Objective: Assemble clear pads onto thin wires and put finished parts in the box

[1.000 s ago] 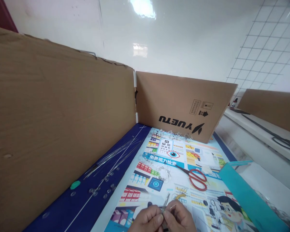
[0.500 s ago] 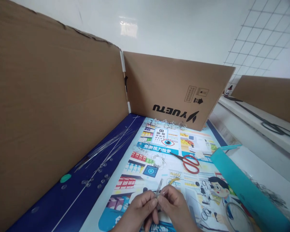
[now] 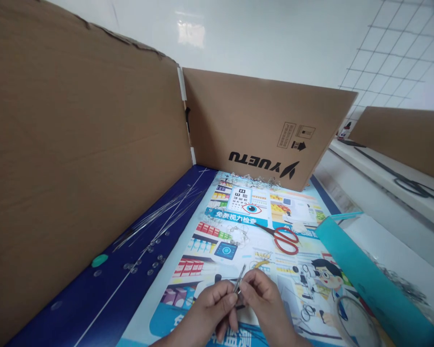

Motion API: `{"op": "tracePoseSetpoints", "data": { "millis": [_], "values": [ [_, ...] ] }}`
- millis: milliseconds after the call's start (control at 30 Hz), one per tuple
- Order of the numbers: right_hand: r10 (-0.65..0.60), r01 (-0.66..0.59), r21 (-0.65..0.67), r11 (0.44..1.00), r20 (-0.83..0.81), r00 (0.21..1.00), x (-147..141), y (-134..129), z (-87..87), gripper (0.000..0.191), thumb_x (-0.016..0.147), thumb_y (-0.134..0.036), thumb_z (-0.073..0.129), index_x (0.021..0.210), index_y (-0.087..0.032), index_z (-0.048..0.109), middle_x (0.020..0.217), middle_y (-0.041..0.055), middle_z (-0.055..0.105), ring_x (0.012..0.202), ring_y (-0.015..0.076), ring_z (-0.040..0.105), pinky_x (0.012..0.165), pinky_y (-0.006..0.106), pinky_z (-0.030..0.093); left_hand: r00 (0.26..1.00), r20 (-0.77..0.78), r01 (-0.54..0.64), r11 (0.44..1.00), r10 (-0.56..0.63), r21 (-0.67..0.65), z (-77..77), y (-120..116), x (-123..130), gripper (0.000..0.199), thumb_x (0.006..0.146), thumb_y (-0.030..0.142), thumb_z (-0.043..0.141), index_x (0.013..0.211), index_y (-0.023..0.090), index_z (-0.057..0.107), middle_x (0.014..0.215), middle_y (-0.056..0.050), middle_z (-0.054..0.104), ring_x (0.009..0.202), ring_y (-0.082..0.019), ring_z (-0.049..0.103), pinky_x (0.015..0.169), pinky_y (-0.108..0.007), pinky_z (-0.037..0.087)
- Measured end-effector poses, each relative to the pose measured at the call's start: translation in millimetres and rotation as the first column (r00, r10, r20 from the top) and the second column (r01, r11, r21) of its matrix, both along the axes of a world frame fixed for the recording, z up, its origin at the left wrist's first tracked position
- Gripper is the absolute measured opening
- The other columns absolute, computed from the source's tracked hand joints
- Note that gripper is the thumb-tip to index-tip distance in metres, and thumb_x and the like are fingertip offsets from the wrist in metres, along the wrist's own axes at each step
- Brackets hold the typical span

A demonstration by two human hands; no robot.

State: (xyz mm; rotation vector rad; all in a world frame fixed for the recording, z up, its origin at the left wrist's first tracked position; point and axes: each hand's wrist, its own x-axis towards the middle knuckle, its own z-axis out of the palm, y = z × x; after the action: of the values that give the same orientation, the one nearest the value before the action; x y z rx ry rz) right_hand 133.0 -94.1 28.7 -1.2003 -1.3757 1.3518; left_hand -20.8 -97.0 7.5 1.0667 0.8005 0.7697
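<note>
My left hand [image 3: 217,306] pinches a small bundle of thin silvery wires [image 3: 241,273] between thumb and forefinger, ends pointing up and away. My right hand [image 3: 260,296] is closed beside it, thumb and fingers pressed at the bundle's right side; the fingertips hide part of it. Just beyond the hands lies a yellow curved piece [image 3: 262,264]. Farther off are red-handled scissors [image 3: 285,240] with dark blades pointing left, and a loose ring of clear beads [image 3: 237,235]. Some dark thin strands [image 3: 255,332] lie beneath my wrists.
Long silvery wires [image 3: 159,217] and several clear discs [image 3: 155,265] lie on the blue strip at left, with a green disc [image 3: 100,260]. Cardboard panels [image 3: 264,120] wall the left and back. A teal-sided box [image 3: 369,270] with metal bits stands right, near a clear round object [image 3: 358,320].
The bundle's tips look closer together and more upright. My right hand has shifted slightly up and right along it. The camera view has tilted slightly.
</note>
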Motion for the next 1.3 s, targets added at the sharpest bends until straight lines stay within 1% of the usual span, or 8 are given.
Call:
{"op": "tracePoseSetpoints", "data": {
  "millis": [133,267,433,667,900,1133,1300],
  "values": [
    [-0.047,0.047,-0.010,0.999,-0.002,0.999,-0.1,-1.6,1.0,0.023,0.083,-0.038,0.053,0.075,-0.018,0.048,0.064,-0.0038,0.044,0.061,0.0112,0.043,0.057,0.023,0.036,1.000,-0.023,-0.008,1.000,0.008,-0.019,3.5,-1.5,-0.8,0.033,0.084,0.046,0.048,0.071,0.016,0.045,0.056,-0.002,0.064,0.032,-0.004,0.039,0.034,-0.015,0.024],
    [-0.038,0.038,-0.012,0.999,-0.001,0.999,0.9,-1.7,0.4,0.023,0.084,-0.038,0.053,0.074,-0.018,0.048,0.064,-0.0041,0.044,0.061,0.0110,0.043,0.057,0.022,0.036,1.000,-0.024,-0.003,1.000,0.002,-0.023,2.1,0.3,-0.5,0.032,0.084,0.046,0.047,0.072,0.016,0.045,0.057,-0.002,0.064,0.033,-0.004,0.040,0.035,-0.015,0.024],
    [-0.036,0.036,-0.025,0.999,0.019,0.999,0.7,1.1,0.0,0.025,0.085,-0.040,0.050,0.076,-0.017,0.053,0.060,-0.0037,0.047,0.058,0.0108,0.045,0.056,0.022,0.037,0.999,-0.037,-0.011,1.000,0.010,-0.023,1.0,2.6,0.0,0.031,0.085,0.045,0.047,0.073,0.015,0.046,0.058,-0.002,0.064,0.032,-0.004,0.038,0.034,-0.015,0.024],
    [-0.055,0.056,-0.028,0.998,0.020,0.998,0.0,1.7,-0.7,0.029,0.088,-0.041,0.045,0.083,-0.016,0.059,0.068,-0.0005,0.053,0.058,0.0106,0.048,0.055,0.021,0.039,0.998,-0.051,-0.043,0.999,0.043,-0.011,5.3,2.9,-0.8,0.032,0.085,0.044,0.047,0.072,0.015,0.048,0.059,-0.002,0.064,0.034,-0.004,0.039,0.036,-0.016,0.025],
    [-0.063,0.064,-0.034,0.997,0.017,0.998,0.9,1.6,-1.1,0.027,0.085,-0.042,0.050,0.079,-0.017,0.058,0.064,-0.0014,0.051,0.056,0.0110,0.046,0.053,0.022,0.037,0.994,-0.077,-0.083,0.997,0.083,0.002,3.2,2.8,-0.8,0.032,0.086,0.044,0.046,0.073,0.014,0.050,0.060,-0.001,0.062,0.035,-0.004,0.039,0.037,-0.016,0.026],
    [-0.058,0.058,-0.040,0.998,-0.005,0.998,0.2,2.2,-1.7,0.025,0.084,-0.040,0.053,0.075,-0.017,0.055,0.060,-0.0030,0.048,0.055,0.0103,0.043,0.053,0.022,0.035,0.993,-0.057,-0.101,0.995,0.100,-0.013,3.6,3.6,-1.3,0.031,0.086,0.043,0.046,0.072,0.015,0.047,0.060,-0.001,0.062,0.035,-0.004,0.040,0.038,-0.017,0.025],
    [-0.052,0.050,-0.060,0.997,-0.039,0.998,0.3,1.8,-3.7,0.024,0.083,-0.038,0.054,0.074,-0.016,0.054,0.057,-0.0042,0.045,0.055,0.0098,0.042,0.053,0.022,0.033,0.996,-0.044,-0.083,0.996,0.082,-0.027,3.4,3.0,-0.8,0.032,0.085,0.044,0.046,0.071,0.015,0.046,0.060,-0.001,0.063,0.034,-0.004,0.039,0.036,-0.016,0.024]
  ]
}}
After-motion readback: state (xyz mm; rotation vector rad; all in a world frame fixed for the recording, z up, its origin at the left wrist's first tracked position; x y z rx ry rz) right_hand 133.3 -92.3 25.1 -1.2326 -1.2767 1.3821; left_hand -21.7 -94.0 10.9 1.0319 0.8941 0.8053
